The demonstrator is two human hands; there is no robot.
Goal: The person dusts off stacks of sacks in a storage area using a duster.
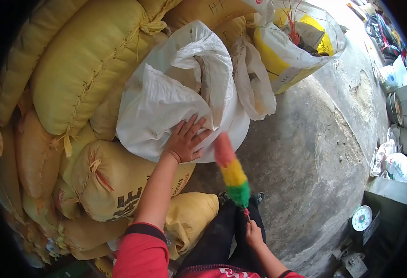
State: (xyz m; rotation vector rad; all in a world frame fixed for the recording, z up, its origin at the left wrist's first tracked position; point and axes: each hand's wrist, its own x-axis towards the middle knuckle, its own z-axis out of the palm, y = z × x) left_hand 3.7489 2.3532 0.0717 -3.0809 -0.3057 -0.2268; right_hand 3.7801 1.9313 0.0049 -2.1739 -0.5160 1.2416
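Observation:
My left hand lies with fingers spread on a large white woven sack, whose crumpled top is folded open. In my right hand, low and in front of my legs, is the thin handle of a duster. Its fluffy head is banded red, yellow and green, points upward and looks slightly blurred. The red tip comes close to the lower right side of the white sack. Under and beside that sack are stuffed yellowish sacks, including one with dark printed letters.
Tied yellow sacks are piled high on the left. A white and yellow bag with scraps stands at the back. Concrete floor stretches to the right, where a round dial scale and plastic bags sit along the edge.

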